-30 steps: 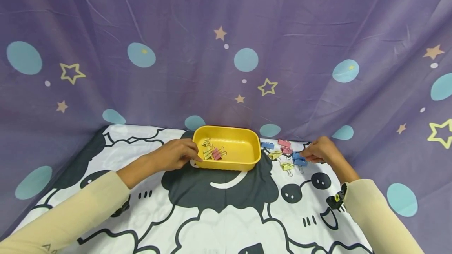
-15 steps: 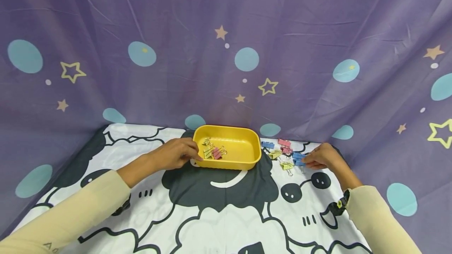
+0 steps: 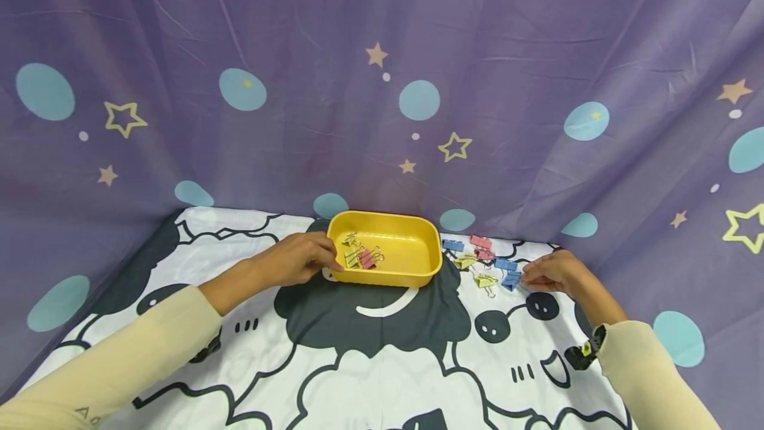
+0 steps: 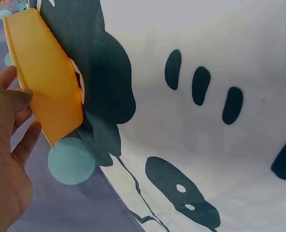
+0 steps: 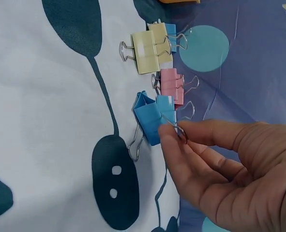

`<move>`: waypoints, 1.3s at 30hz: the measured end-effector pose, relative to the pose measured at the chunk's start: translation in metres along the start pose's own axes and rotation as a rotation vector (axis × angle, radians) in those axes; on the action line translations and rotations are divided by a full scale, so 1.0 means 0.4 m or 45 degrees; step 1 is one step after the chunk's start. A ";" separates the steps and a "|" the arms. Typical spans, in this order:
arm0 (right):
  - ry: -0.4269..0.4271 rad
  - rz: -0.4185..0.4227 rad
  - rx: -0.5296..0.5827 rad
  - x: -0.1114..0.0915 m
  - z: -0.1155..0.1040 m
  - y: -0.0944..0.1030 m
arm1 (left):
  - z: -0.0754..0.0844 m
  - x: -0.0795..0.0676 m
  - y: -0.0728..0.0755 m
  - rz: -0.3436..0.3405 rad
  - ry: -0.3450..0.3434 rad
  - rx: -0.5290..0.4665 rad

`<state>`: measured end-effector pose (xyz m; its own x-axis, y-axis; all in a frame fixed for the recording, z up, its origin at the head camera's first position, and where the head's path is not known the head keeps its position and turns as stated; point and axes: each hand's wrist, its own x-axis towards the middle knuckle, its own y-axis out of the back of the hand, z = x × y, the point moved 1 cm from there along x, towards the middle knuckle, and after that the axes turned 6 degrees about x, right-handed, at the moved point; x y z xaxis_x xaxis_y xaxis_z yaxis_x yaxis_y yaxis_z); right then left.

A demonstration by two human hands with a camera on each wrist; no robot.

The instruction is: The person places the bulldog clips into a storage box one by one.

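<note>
My left hand grips the near left corner of a yellow plastic tray. In the left wrist view, its thumb and fingers are at the tray's rim. Inside the tray lie a pink binder clip and two yellow ones. To the right of the tray, my right hand pinches a wire handle of a blue binder clip between thumb and forefinger. That clip is tilted against another blue binder clip on the cloth.
Beside the tray lie pink binder clips, yellow binder clips and a further blue clip. A black-and-white patterned cloth covers the table. Behind it hangs a purple curtain, close to the tray's far side.
My right hand has moved slightly right and toward me, and the blue binder clip it pinches has turned and shifted away from the other blue one. The left hand stays on the tray.
</note>
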<state>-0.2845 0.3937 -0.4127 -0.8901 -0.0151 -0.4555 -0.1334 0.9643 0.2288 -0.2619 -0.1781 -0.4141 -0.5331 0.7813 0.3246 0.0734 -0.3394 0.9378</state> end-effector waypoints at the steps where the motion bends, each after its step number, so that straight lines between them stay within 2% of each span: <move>1: -0.012 -0.026 0.037 0.001 0.006 0.005 | 0.000 0.001 0.000 -0.001 -0.002 -0.003; 11: -0.079 -0.265 0.381 -0.001 0.052 0.040 | 0.001 0.003 -0.001 -0.007 0.004 0.006; 15: -0.086 -0.309 0.489 -0.001 0.059 0.047 | 0.001 0.004 0.000 -0.002 0.008 0.013; 20: -0.101 -0.366 0.556 -0.001 0.065 0.052 | 0.003 0.004 0.001 -0.005 0.012 0.009; 25: -0.108 -0.399 0.620 0.001 0.078 0.055 | 0.003 0.003 0.001 0.000 0.007 -0.002; 32: -0.064 -0.357 0.686 -0.001 0.089 0.044 | -0.001 -0.001 -0.002 0.004 0.008 0.022; 39: -0.050 -0.376 0.688 -0.010 0.086 0.051 | 0.001 0.000 -0.001 0.009 0.006 0.022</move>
<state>-0.2687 0.4224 -0.4360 -0.8309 -0.3024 -0.4670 -0.1233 0.9186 -0.3755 -0.2616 -0.1779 -0.4147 -0.5367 0.7764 0.3303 0.0913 -0.3358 0.9375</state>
